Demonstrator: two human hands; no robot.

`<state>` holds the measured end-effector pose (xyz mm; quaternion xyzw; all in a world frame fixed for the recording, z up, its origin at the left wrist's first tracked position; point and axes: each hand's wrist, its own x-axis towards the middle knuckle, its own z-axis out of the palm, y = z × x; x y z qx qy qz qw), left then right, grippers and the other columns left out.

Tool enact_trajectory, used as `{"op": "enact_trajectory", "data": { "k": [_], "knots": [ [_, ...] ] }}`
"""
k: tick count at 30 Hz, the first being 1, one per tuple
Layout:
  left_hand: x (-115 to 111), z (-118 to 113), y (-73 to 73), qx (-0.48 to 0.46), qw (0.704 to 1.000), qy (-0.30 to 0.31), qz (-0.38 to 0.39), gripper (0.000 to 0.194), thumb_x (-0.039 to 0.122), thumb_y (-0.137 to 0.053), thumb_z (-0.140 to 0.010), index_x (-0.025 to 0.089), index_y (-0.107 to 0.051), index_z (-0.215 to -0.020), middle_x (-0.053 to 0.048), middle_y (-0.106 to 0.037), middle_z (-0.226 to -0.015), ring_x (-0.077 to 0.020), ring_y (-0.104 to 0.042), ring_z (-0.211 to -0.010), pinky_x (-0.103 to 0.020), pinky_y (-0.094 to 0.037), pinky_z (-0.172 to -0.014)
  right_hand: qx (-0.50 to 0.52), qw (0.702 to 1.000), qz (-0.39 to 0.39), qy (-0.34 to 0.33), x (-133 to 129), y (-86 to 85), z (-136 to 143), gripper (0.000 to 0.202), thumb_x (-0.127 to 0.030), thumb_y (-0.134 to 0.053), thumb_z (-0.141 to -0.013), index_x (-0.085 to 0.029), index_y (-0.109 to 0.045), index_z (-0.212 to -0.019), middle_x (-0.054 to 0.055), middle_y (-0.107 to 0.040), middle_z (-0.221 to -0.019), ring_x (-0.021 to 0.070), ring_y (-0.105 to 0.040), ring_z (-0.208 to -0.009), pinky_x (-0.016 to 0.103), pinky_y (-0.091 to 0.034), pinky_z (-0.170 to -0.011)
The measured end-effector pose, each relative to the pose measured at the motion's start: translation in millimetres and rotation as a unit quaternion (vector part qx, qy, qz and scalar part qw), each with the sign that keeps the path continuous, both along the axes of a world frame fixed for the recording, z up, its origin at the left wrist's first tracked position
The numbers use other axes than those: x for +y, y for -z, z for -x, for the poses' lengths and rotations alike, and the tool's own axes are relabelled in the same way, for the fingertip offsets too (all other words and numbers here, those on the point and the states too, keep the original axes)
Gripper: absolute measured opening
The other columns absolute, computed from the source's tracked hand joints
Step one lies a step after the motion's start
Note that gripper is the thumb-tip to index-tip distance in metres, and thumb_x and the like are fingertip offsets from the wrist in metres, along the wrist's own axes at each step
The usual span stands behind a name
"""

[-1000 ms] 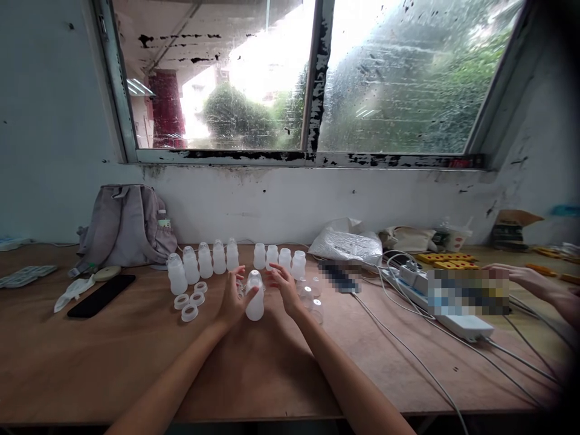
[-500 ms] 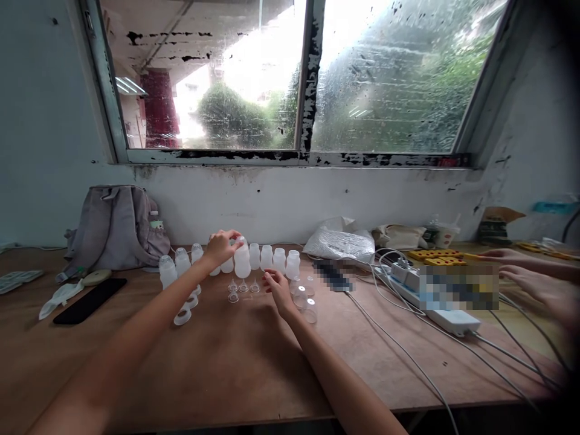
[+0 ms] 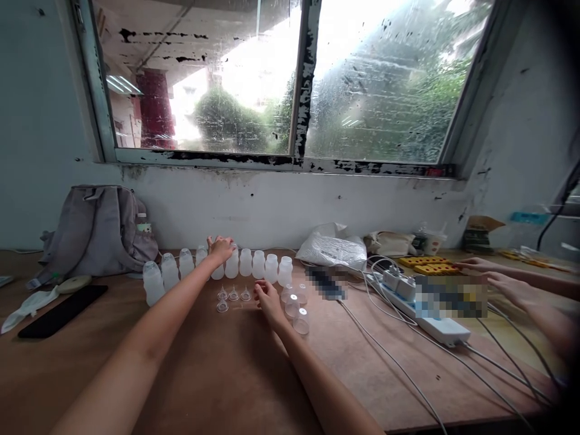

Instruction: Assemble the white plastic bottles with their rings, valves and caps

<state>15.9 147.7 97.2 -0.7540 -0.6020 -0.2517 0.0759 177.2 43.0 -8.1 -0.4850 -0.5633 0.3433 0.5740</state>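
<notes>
My left hand (image 3: pixel 221 249) reaches to the row of frosted baby bottles, its fingers closed about the top of one upright bottle (image 3: pixel 231 262). More bottles stand to either side: one group (image 3: pixel 265 266) to the right, and another (image 3: pixel 170 272) to the left, partly behind my forearm. My right hand (image 3: pixel 268 300) hovers low over the table with fingers loosely bent and apart, nothing visible in it. Left of it sit several clear bottle nipples (image 3: pixel 233 295). Close on its right are several clear dome caps (image 3: pixel 301 322).
A grey backpack (image 3: pixel 97 229), a black phone-like slab (image 3: pixel 63 311) and a white cloth-like item (image 3: pixel 29 308) lie at left. To the right are a silvery bag (image 3: pixel 333 249), a white power strip (image 3: pixel 439 326) with cables, yellow trays (image 3: pixel 428 266) and another person's hands (image 3: pixel 512 287).
My left hand has brought the bottle slightly back into line with the row. The right hand stays beside the nipples and caps. The view has shifted slightly; my left forearm now covers the white rings.
</notes>
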Motion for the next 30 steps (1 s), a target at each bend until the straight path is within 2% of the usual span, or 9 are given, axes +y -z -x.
{"op": "enact_trajectory", "data": {
  "k": [7, 12, 15, 18, 22, 25, 27, 30],
  "knots": [
    [-0.2, 5.1, 8.2, 0.007, 1.000, 0.002, -0.020, 0.021, 0.031, -0.042, -0.081, 0.023, -0.057, -0.093, -0.011, -0.065, -0.090, -0.0297, -0.047, -0.105, -0.055, -0.016, -0.092, -0.066, 0.998, -0.010, 0.019, 5.8, 6.8, 1.0, 0.020, -0.031, -0.043, -0.076, -0.018, -0.055, -0.085, 0.002, -0.059, -0.069, 0.0149, -0.056, -0.062, 0.025, -0.043, -0.053],
    [-8.4, 10.6, 7.5, 0.000, 0.999, 0.012, -0.046, 0.032, 0.032, -0.041, -0.081, 0.017, -0.051, -0.109, -0.016, -0.060, -0.105, -0.0320, -0.044, -0.108, -0.057, -0.018, -0.091, -0.153, 0.987, -0.039, 0.032, 9.2, 11.3, 1.5, 0.017, -0.024, -0.044, -0.076, -0.019, -0.056, -0.086, 0.004, -0.060, -0.074, 0.0180, -0.056, -0.071, 0.030, -0.044, -0.066],
    [-26.8, 19.6, 6.8, 0.009, 0.997, 0.047, -0.060, 0.037, 0.031, -0.041, -0.081, 0.016, -0.048, -0.114, -0.016, -0.055, -0.113, -0.0307, -0.042, -0.110, -0.052, -0.022, -0.092, -0.220, 0.973, -0.062, 0.025, 9.2, 15.7, 1.9, 0.018, -0.019, -0.046, -0.074, -0.019, -0.057, -0.088, 0.007, -0.060, -0.083, 0.0203, -0.054, -0.081, 0.032, -0.040, -0.075],
    [-60.0, 38.9, 12.7, 0.030, 0.993, 0.101, -0.045, 0.033, 0.030, -0.043, -0.080, 0.019, -0.051, -0.110, -0.010, -0.059, -0.107, -0.0262, -0.047, -0.105, -0.041, -0.031, -0.090, -0.280, 0.957, -0.071, 0.008, 7.5, 20.0, 3.0, 0.026, -0.016, -0.049, -0.072, -0.019, -0.057, -0.096, 0.010, -0.059, -0.099, 0.0237, -0.049, -0.095, 0.036, -0.034, -0.083],
    [-112.1, 83.4, 35.6, 0.046, 0.988, 0.149, -0.004, 0.027, 0.032, -0.041, -0.081, 0.022, -0.056, -0.102, -0.005, -0.062, -0.099, -0.0216, -0.053, -0.095, -0.032, -0.040, -0.082, -0.331, 0.940, -0.075, -0.023, 6.0, 23.3, 5.7, 0.040, -0.016, -0.054, -0.069, -0.023, -0.052, -0.108, 0.008, -0.057, -0.110, 0.0250, -0.043, -0.107, 0.038, -0.028, -0.088],
    [-140.0, 122.4, 60.7, 0.033, 0.983, 0.176, 0.043, 0.033, 0.038, -0.038, -0.083, 0.023, -0.053, -0.108, -0.006, -0.060, -0.105, -0.0216, -0.053, -0.099, -0.032, -0.040, -0.085, -0.350, 0.934, -0.074, -0.022, 7.3, 23.6, 7.4, 0.032, -0.013, -0.049, -0.072, -0.021, -0.053, -0.102, 0.007, -0.059, -0.102, 0.0222, -0.047, -0.099, 0.034, -0.031, -0.083],
    [-149.1, 143.8, 77.9, 0.039, 0.982, 0.173, 0.059, 0.038, 0.042, -0.037, -0.083, 0.024, -0.049, -0.115, -0.006, -0.054, -0.118, -0.0213, -0.049, -0.107, -0.032, -0.037, -0.091, -0.356, 0.932, -0.072, -0.012, 8.8, 23.0, 7.9, 0.025, -0.011, -0.045, -0.074, -0.020, -0.053, -0.096, 0.007, -0.060, -0.096, 0.0206, -0.050, -0.092, 0.032, -0.033, -0.078],
    [-149.3, 160.7, 100.4, 0.049, 0.990, 0.121, 0.059, 0.055, 0.051, -0.040, -0.080, 0.023, -0.039, -0.126, -0.008, -0.041, -0.132, -0.0251, -0.039, -0.119, -0.038, -0.032, -0.097, -0.358, 0.930, -0.076, -0.004, 9.7, 22.2, 7.9, 0.021, -0.010, -0.044, -0.075, -0.019, -0.053, -0.092, 0.007, -0.061, -0.092, 0.0193, -0.052, -0.086, 0.030, -0.035, -0.075]
  ]
}}
